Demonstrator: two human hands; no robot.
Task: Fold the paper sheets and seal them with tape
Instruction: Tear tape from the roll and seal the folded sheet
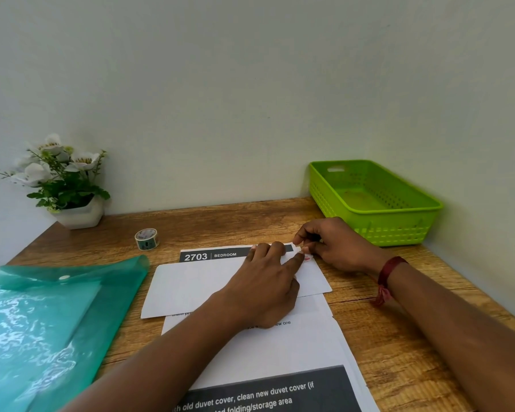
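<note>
A folded white paper sheet lies on the wooden desk, over a printed sheet headed "2703 BEDROOM". My left hand rests flat on the folded sheet, its fingers spread toward the top right corner. My right hand pinches a small piece of tape at that corner, beside a small red mark. More printed sheets lie stacked below, nearer to me. A tape roll stands on the desk to the upper left of the sheets.
A green translucent plastic folder lies at the left. A white pot of artificial flowers stands at the back left. A bright green plastic basket sits at the back right against the wall.
</note>
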